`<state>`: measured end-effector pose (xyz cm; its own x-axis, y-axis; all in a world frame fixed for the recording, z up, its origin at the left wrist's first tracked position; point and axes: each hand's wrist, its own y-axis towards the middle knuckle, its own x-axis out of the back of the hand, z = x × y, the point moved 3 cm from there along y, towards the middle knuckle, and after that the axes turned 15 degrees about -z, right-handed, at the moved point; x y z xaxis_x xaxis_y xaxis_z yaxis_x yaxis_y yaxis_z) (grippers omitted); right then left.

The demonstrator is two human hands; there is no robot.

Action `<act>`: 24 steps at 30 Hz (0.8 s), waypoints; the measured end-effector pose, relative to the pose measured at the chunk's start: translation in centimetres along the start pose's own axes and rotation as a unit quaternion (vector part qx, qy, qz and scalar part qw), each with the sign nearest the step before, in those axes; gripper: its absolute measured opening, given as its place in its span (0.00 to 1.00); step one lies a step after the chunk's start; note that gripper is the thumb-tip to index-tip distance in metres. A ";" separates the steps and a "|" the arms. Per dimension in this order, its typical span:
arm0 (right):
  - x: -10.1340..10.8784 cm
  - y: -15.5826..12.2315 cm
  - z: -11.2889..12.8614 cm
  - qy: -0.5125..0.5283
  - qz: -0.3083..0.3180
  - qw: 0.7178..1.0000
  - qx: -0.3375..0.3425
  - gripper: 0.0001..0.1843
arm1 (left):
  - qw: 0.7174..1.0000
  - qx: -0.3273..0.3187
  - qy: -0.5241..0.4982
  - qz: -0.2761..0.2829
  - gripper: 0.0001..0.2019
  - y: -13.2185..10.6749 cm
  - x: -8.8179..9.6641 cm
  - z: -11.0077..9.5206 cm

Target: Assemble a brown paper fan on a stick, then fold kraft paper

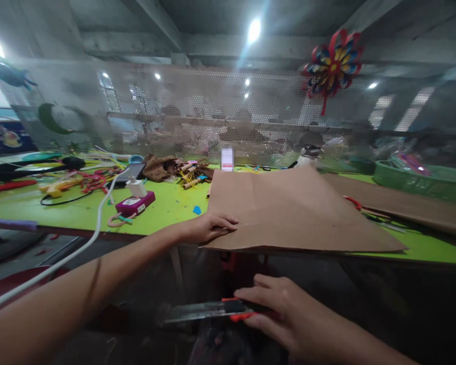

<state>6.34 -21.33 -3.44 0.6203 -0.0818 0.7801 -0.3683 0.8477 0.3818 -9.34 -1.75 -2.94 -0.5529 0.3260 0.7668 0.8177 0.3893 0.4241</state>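
My left hand (209,228) lies on the left front corner of a large brown paper sheet (281,208), its fingers stretched out and pointing right. The sheet rests on the green table with its front edge near the table's edge. Below that edge, in front of my body, my right hand (275,309) is closed around a box cutter (235,308) with an orange and dark handle. Its long silver blade points left, apart from the paper and slightly blurred.
A purple power strip (136,204) with a white plug (136,186) sits on the left; a white cable (99,218) runs past my left arm. Red-handled scissors (352,203) lie partly beside the sheet. A green basket (421,180) stands at right, crumpled brown paper (157,167) behind.
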 end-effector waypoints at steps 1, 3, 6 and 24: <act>1.0 -0.3 -0.3 0.019 -0.011 1.000 -0.012 0.18 | 1.000 0.001 0.000 -0.002 0.15 0.0 0.0 0.0; 3.6 -0.5 -1.8 0.032 -0.062 0.997 -0.041 0.18 | 1.000 0.001 0.004 0.000 0.15 0.0 0.1 -0.1; 8.5 0.1 -5.6 -0.001 -0.206 0.976 -0.071 0.19 | 1.000 0.012 0.008 0.006 0.16 0.0 0.3 -0.1; 10.2 6.9 -17.5 -0.266 -0.274 0.921 -0.076 0.16 | 0.957 0.227 -0.159 -0.091 0.25 -0.6 1.4 0.6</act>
<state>22.23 -7.19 -1.49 0.2423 -0.7303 0.6387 0.0247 0.6628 0.7484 -10.72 -1.04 -2.44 -0.7588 0.4346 0.4851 0.5897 0.7746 0.2284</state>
